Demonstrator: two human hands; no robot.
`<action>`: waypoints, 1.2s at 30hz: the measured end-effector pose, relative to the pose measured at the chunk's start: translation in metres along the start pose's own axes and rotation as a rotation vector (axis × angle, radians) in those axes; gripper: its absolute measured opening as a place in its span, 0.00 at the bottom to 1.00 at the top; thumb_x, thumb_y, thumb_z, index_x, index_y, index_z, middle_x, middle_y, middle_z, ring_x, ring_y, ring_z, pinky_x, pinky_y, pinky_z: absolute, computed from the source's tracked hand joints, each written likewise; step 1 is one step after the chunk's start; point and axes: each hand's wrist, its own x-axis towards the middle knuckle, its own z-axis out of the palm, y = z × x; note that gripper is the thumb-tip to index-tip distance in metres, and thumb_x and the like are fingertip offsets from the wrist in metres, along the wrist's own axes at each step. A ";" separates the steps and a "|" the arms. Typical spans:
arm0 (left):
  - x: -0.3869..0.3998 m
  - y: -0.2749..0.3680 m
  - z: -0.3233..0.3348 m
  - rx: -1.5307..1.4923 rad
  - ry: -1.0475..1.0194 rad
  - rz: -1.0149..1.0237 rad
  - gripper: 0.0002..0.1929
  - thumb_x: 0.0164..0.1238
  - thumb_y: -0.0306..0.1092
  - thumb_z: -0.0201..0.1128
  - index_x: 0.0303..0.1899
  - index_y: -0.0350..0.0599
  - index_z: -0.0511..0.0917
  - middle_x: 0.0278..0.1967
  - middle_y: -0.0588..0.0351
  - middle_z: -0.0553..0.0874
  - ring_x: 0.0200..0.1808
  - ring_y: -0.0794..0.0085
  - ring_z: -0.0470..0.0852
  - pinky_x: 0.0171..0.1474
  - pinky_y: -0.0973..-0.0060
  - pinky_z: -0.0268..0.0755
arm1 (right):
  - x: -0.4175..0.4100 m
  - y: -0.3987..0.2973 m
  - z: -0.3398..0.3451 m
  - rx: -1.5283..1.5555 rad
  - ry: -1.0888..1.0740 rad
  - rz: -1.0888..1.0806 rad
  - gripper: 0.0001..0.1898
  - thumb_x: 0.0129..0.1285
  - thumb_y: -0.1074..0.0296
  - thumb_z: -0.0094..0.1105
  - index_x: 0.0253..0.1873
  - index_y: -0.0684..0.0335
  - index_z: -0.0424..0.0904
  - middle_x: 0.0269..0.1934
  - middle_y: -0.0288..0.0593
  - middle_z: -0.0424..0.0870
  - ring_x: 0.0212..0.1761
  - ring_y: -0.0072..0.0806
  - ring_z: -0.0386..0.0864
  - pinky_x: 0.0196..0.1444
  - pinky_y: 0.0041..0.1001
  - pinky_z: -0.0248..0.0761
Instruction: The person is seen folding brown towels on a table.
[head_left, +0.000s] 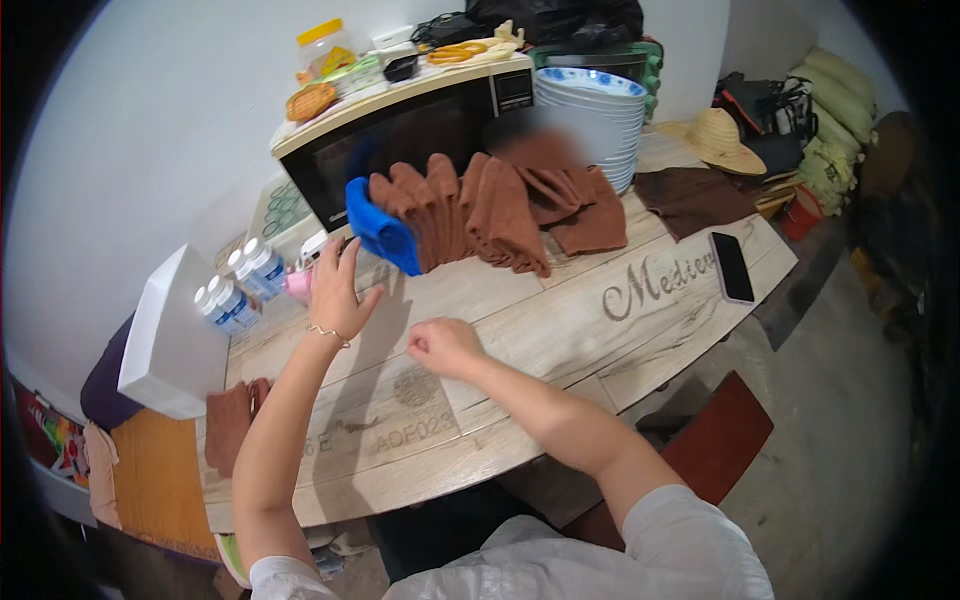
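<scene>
My left hand (337, 296) is raised over the back left of the wood-patterned table (517, 330), palm forward and fingers apart, with nothing in it. Close behind its fingers are a pink object (298, 285), partly hidden, and a folded blue cloth (386, 232). Folded brown cloths (495, 217) stand packed in a row beside the blue one. Over the middle of the tabletop, my right hand (448, 347) is curled into a loose fist, and no object shows in it. Another brown cloth (227, 427) lies at the left edge, partly behind my left forearm.
Behind the cloths stand a microwave oven (405, 124) and a tall stack of blue-patterned bowls (630, 135). White bottles (255, 274) and a white box (176, 337) line the left side. A phone (731, 268) lies near the right edge, and a dark brown cloth (690, 199) behind it.
</scene>
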 end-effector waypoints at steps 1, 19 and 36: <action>0.012 0.011 0.004 -0.024 0.092 0.059 0.37 0.44 0.37 0.70 0.60 0.43 0.64 0.61 0.40 0.64 0.65 0.47 0.58 0.64 0.55 0.53 | 0.000 0.001 0.001 -0.002 0.011 -0.014 0.07 0.53 0.62 0.57 0.29 0.56 0.80 0.28 0.42 0.82 0.33 0.40 0.80 0.36 0.38 0.72; 0.128 0.167 0.064 0.017 -0.148 0.448 0.24 0.52 0.53 0.63 0.44 0.45 0.82 0.64 0.44 0.63 0.68 0.52 0.55 0.67 0.50 0.44 | -0.001 -0.005 -0.012 -0.072 -0.143 0.064 0.19 0.59 0.53 0.49 0.47 0.61 0.76 0.43 0.53 0.81 0.44 0.47 0.79 0.45 0.41 0.72; 0.129 0.091 -0.139 -0.768 0.772 0.223 0.11 0.59 0.21 0.58 0.44 0.35 0.72 0.38 0.57 0.78 0.40 0.74 0.79 0.50 0.78 0.71 | 0.001 0.007 0.000 0.034 -0.024 0.079 0.09 0.53 0.59 0.57 0.34 0.55 0.82 0.27 0.43 0.82 0.31 0.41 0.79 0.33 0.36 0.72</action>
